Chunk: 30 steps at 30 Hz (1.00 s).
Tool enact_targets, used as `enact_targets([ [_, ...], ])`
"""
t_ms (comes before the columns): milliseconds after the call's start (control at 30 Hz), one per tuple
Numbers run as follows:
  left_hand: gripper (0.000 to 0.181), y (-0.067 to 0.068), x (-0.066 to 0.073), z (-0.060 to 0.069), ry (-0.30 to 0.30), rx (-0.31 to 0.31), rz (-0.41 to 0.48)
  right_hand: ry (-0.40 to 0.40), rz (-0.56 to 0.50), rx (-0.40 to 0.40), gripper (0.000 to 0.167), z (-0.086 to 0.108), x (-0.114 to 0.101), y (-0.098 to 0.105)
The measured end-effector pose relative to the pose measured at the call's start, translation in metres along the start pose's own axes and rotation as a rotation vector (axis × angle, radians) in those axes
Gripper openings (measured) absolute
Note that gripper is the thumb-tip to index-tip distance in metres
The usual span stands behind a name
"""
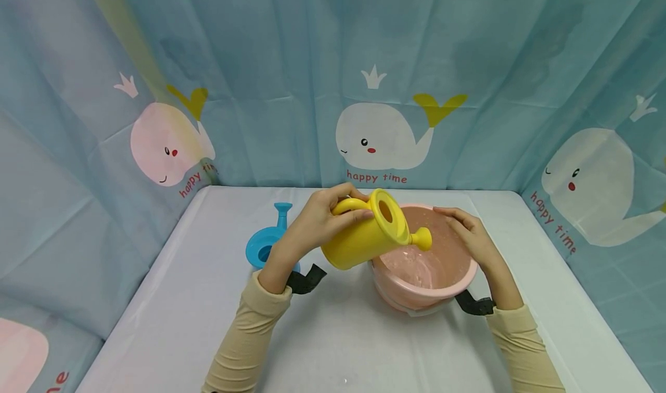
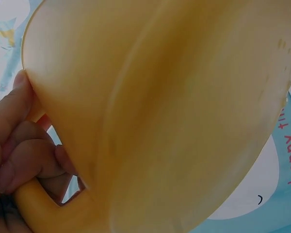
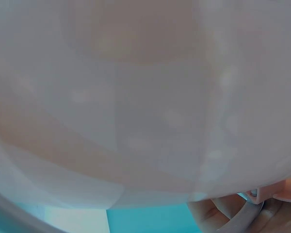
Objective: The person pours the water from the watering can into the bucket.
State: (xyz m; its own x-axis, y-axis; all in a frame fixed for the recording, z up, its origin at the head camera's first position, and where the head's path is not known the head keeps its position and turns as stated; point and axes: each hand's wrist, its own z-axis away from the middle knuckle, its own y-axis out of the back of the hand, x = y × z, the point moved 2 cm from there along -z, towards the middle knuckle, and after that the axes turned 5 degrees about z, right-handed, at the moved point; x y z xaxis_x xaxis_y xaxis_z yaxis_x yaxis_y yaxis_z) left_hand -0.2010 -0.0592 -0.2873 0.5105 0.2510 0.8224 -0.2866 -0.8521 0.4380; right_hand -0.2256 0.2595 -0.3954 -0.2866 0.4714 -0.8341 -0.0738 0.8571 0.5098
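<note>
My left hand (image 1: 325, 217) grips the handle of a yellow watering can (image 1: 354, 243), held tilted with its spout over the left part of a pink bowl (image 1: 387, 280). Close up in the left wrist view, the can's body (image 2: 184, 121) fills most of the picture, with fingers of my left hand (image 2: 31, 155) curled at its handle. Clear water lies in the bowl. On the bowl's right side, my right hand (image 1: 476, 240) holds the rim. The right wrist view shows the bowl's wall (image 3: 160, 121) very near, and part of my right hand (image 3: 228, 213) at the rim.
A blue watering can (image 1: 256, 247) stands on the white table (image 1: 192, 300), left of the yellow can and partly behind my left forearm. Blue curtains (image 1: 291, 46) with whale prints surround the table's back and sides.
</note>
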Motion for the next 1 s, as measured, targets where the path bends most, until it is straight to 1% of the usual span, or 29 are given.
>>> enact_targets([
  [367, 0.019, 0.0007, -0.0005, 0.0003, -0.011, -0.004, 0.012, 0.016, 0.023, 0.004, 0.037, 0.0007, 0.0005, 0.0005],
  [633, 0.020, 0.0008, 0.0015, -0.0007, -0.019, -0.012, 0.010, 0.021, 0.020, 0.003, 0.037, 0.0004, 0.0005, 0.0007],
  [1000, 0.020, 0.0007, 0.0010, -0.0007, -0.008, -0.011, 0.006, 0.027, 0.030, 0.006, 0.037, 0.0002, 0.0016, 0.0004],
])
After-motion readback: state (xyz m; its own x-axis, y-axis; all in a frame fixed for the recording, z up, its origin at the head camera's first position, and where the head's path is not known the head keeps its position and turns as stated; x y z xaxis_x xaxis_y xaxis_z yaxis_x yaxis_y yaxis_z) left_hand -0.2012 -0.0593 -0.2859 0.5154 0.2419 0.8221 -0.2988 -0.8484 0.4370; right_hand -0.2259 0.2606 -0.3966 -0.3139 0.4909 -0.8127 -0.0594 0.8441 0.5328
